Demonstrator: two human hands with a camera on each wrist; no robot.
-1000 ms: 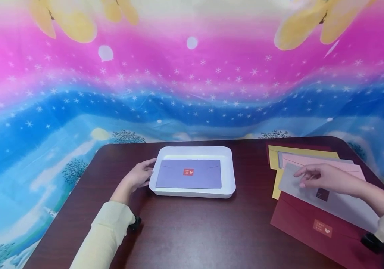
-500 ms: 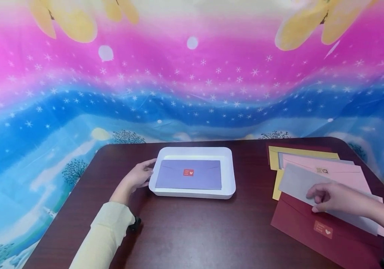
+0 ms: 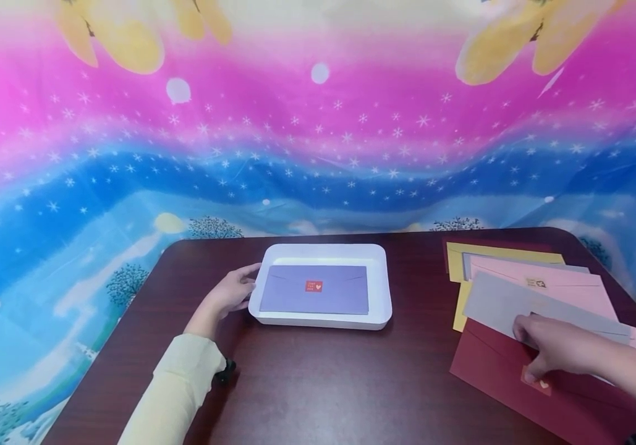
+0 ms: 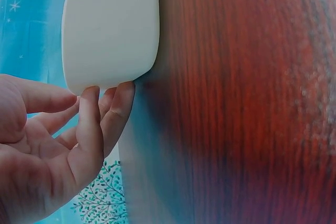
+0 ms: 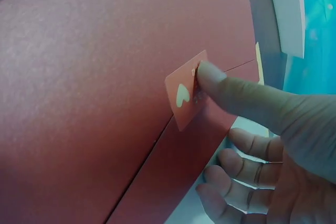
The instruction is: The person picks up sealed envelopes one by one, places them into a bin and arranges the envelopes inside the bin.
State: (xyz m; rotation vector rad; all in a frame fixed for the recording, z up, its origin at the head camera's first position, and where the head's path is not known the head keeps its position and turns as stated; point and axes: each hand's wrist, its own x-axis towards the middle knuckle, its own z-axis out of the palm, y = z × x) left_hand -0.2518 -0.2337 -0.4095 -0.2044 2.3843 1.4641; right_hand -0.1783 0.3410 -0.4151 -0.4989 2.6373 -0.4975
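A white tray (image 3: 323, 322) stands on the dark wooden table, with a purple envelope (image 3: 290, 296) lying flat in it. My left hand (image 3: 228, 292) touches the tray's left end with its fingertips; its fingers (image 4: 90, 114) meet the end wall in the left wrist view. At the right, my right hand (image 3: 568, 346) grips a dark red envelope (image 3: 484, 358) by its upper edge. The thumb lies over the red heart sticker (image 5: 184, 95), while the other fingers (image 5: 247, 171) curl against the edge; whether they reach underneath is unclear.
Behind the dark red envelope, a grey envelope (image 3: 490, 296), a pink envelope (image 3: 568, 284) and yellow envelopes (image 3: 462, 253) overlap in a loose fan. The dark table (image 3: 306, 383) ends at a far edge beside a patterned backdrop (image 3: 318, 154).
My right hand has come down from above the grey envelope to the dark red one, its thumb now on the sticker. The left hand and the tray hold their place.
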